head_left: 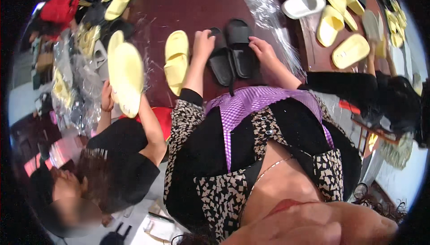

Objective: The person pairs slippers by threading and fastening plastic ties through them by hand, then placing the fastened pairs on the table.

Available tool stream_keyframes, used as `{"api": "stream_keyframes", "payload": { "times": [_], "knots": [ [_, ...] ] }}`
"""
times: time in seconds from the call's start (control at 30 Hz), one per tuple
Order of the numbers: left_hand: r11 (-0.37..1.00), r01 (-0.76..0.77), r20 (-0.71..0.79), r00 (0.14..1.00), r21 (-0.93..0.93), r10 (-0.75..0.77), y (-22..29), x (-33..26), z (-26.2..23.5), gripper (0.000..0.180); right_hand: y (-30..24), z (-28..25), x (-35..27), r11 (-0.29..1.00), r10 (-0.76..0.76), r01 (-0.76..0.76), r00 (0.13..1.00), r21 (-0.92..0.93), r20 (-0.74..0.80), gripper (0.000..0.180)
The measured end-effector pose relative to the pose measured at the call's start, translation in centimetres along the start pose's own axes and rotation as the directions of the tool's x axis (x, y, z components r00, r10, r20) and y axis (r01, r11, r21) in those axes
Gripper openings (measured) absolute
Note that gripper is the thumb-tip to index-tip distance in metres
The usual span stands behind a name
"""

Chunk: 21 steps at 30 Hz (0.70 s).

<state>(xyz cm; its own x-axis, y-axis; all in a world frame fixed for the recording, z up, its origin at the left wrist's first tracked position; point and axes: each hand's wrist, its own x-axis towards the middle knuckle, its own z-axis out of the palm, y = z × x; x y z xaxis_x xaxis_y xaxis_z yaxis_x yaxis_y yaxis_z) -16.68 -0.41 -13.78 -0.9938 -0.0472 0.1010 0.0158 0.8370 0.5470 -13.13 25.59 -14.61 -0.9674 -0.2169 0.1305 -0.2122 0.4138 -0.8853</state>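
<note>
Dark red table (188, 3) holds two black slippers (233, 50) side by side. Left hand (203, 43) and right hand (262, 48) each grip one, a yellow slipper (176, 59) lying just beside the left.

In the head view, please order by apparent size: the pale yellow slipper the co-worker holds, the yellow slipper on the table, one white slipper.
1. Co-worker's slipper, though nearer the camera.
2. Table slipper.
3. White slipper, farther away.

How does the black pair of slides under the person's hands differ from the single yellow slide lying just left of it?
The black pair is dark, two side by side, with the left hand and right hand on it. The yellow slide is pale, alone and untouched. Both lie strap-up on the dark red table.
</note>
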Motion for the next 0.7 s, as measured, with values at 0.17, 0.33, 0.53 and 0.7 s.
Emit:
{"api": "stream_keyframes", "payload": {
  "times": [0.17, 0.33, 0.53, 0.7],
  "knots": [
    [0.886, 0.139, 0.231, 0.972, -0.443, -0.037, 6.4, -5.9, -1.0, 0.028, -2.5, -0.9, -0.2, 0.994, 0.058, -0.053, 0.997, -0.092, 0.05, 0.019],
    [0.588, 0.169, 0.145, 0.985, -0.791, -0.089, 8.4, -10.1, 0.1, 0.02, -5.6, 0.4, -0.7, 0.99, 0.07, -0.046, 0.979, -0.13, 0.191, 0.019],
    [0.58, 0.168, 0.11, 0.985, -0.797, -0.135, 8.2, -10.3, -1.3, 0.017, -5.6, 1.6, -1.7, 0.975, 0.013, 0.041, 0.971, -0.217, 0.239, 0.018],
    [0.407, 0.303, 0.248, 0.951, -0.862, -0.183, 8.3, -10.9, -0.8, 0.019, -5.9, 1.7, -2.6, 0.97, 0.05, 0.023, 0.957, -0.244, 0.286, 0.015]
  ]
}}
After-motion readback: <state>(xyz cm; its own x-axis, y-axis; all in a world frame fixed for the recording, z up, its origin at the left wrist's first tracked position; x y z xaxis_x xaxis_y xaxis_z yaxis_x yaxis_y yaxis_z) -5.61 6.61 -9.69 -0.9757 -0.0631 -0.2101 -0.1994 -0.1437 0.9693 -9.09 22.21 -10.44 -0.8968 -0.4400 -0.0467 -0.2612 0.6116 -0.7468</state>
